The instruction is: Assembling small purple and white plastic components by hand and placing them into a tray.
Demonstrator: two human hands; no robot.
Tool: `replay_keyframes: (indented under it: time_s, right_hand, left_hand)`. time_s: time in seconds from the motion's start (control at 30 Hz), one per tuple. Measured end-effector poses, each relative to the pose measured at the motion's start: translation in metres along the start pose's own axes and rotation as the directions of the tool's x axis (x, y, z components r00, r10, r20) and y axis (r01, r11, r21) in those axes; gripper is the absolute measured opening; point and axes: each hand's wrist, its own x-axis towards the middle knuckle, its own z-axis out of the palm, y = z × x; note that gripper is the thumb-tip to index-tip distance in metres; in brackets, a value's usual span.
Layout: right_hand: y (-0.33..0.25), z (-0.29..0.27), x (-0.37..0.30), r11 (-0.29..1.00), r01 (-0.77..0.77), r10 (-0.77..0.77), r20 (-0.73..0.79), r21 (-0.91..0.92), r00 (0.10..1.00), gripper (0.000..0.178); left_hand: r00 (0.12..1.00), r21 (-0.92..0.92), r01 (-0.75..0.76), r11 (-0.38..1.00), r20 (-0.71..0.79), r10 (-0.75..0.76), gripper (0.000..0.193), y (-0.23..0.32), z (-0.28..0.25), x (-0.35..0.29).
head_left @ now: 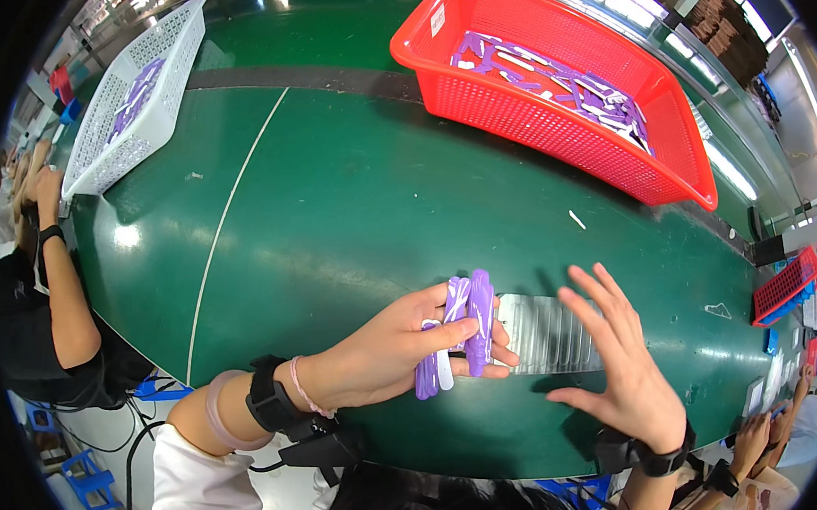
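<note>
Several slim purple pieces with white markings (pixel 479 326) lie side by side across the fingers of my left hand (pixel 378 348), its thumb pressed down on them. One white piece (pixel 444 369) sticks out among them near the lower end. What kind of article they are cannot be made out. My right hand (pixel 634 385) is raised with fingers spread and holds nothing. Between the two hands a ribbed metal tray (pixel 540 335) with parallel grooves lies on the green table (pixel 336 212). My left fingertips partly cover its left edge, and its grooves show no pieces.
A red perforated basket (pixel 541 122) with many purple and white pieces stands at the far right. At the far left is a white basket (pixel 168 110) with similar pieces. A small white strip (pixel 577 219) lies on the table. Co-workers' arms (pixel 69 298) show at both sides.
</note>
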Motion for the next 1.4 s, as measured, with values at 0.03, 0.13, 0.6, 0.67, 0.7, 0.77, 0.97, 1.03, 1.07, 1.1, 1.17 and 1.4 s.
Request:
replay_keyframes:
  time_s: [0.03, 0.13, 0.6, 0.67, 0.7, 0.77, 0.97, 1.03, 1.07, 1.1, 1.17, 1.4]
  right_hand:
    - [0.008, 0.001, -0.006, 0.996, -0.086, 0.085, 0.043, 0.020, 0.995, 0.084]
    - [0.018, 0.009, -0.011, 0.996, -0.089, 0.088, 0.038, 0.019, 0.995, 0.082]
    - [-0.017, 0.042, 0.032, 0.430, -0.088, 0.352, -0.078, 0.898, 0.933, 0.025]
    - [-0.016, 0.045, 0.033, 0.398, -0.089, 0.378, -0.076, 0.913, 0.923, 0.024]
    - [-0.015, 0.046, 0.032, 0.368, -0.089, 0.407, -0.074, 0.926, 0.910, 0.023]
    - [-0.013, 0.044, 0.031, 0.356, -0.105, 0.424, -0.060, 0.929, 0.904, 0.021]
    - [0.000, 0.046, 0.029, 0.273, 0.068, 0.405, -0.179, 0.960, 0.897, 0.015]
    - [0.002, 0.041, 0.030, 0.247, 0.155, 0.411, -0.248, 0.957, 0.878, 0.016]
    - [0.003, 0.039, 0.030, 0.729, 0.169, 0.202, -0.445, 0.663, 0.873, 0.017]
    - [0.004, 0.038, 0.029, 0.972, 0.177, -0.078, -0.498, 0.154, 0.864, 0.018]
    - [0.000, 0.045, 0.030, 0.963, 0.245, -0.271, -0.374, -0.117, 0.887, 0.021]
    - [-0.024, 0.050, 0.009, 0.872, 0.247, -0.311, -0.088, -0.423, 0.946, 0.030]
  left_hand:
    - [0.999, 0.022, -0.008, 1.000, 0.051, 0.007, 0.034, 0.000, 0.001, 0.002]
    - [0.999, 0.019, 0.017, 1.000, 0.039, -0.018, 0.035, 0.002, 0.005, 0.003]
    - [0.996, 0.523, -0.058, 0.851, -0.024, 0.083, 0.019, -0.003, 0.007, 0.000]
    - [0.996, 0.533, -0.069, 0.843, -0.016, 0.091, 0.020, -0.004, 0.006, 0.000]
    - [0.992, 0.542, -0.092, 0.835, -0.022, 0.123, 0.021, -0.004, 0.010, 0.000]
    - [0.988, 0.549, -0.114, 0.828, -0.027, 0.154, 0.021, -0.002, 0.014, -0.001]
    - [0.983, 0.527, -0.104, 0.843, -0.075, 0.168, 0.022, 0.002, 0.015, -0.002]
    - [0.976, 0.518, -0.077, 0.852, -0.136, 0.172, 0.020, 0.000, 0.009, 0.000]
    - [0.975, 0.518, -0.078, 0.852, -0.138, 0.173, 0.020, 0.001, 0.008, 0.001]
    - [0.967, 0.430, -0.081, 0.899, -0.186, 0.176, 0.019, 0.002, 0.009, 0.002]
    - [0.957, 0.339, -0.087, 0.937, -0.234, 0.173, 0.017, 0.004, 0.010, 0.002]
    - [0.961, 0.295, -0.063, 0.953, -0.240, 0.137, 0.015, 0.003, 0.007, 0.002]
